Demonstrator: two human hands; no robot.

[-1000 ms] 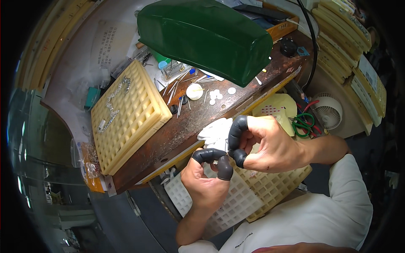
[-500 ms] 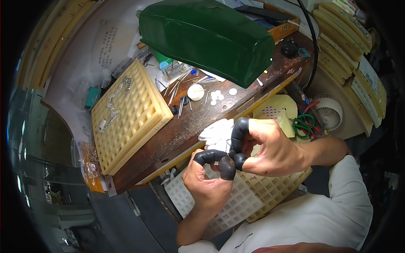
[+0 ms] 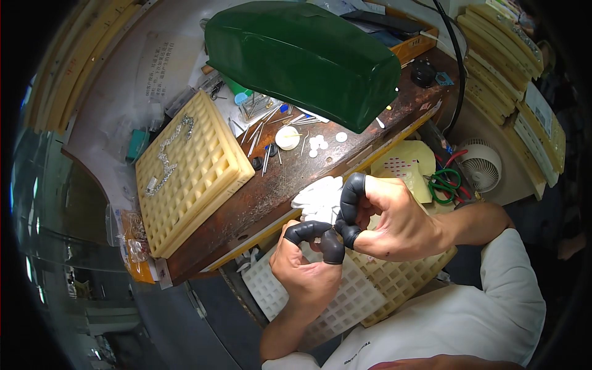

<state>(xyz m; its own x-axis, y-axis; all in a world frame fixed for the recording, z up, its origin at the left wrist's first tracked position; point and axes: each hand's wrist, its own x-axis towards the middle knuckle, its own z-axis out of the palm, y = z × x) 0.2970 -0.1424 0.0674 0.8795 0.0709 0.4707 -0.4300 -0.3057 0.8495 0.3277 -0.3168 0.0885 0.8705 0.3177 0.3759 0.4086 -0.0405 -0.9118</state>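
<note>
Black finger covers sit on the thumb and forefinger of my left hand [image 3: 306, 265] and of my right hand [image 3: 398, 219]. Both hands are closed in pinches with their tips meeting at the bench's near edge. Something tiny and pale shows by the left fingertips; the covers hide most of it, so its kind is unclear. What the right fingertips grip is also too small to make out. Just behind the fingers, a white, ridged, cloth-like bundle [image 3: 316, 196] rests against the bench edge. Below the hands lie a white gridded tray [image 3: 277, 280] and a cream gridded tray [image 3: 404, 283].
A big green metal hood [image 3: 302, 58] covers the back of the wooden bench [image 3: 271, 197]. On the left, a silvery chain [image 3: 165, 166] lies on a yellow gridded block [image 3: 209, 179]. Thin metal tool bits [image 3: 256, 139], green-handled pliers [image 3: 443, 180] and a small fan [image 3: 480, 163] stand around.
The view has shifted very slightly. Both hands keep nearly the same pinch at the same spot, and nothing has visibly been taken up or let go.
</note>
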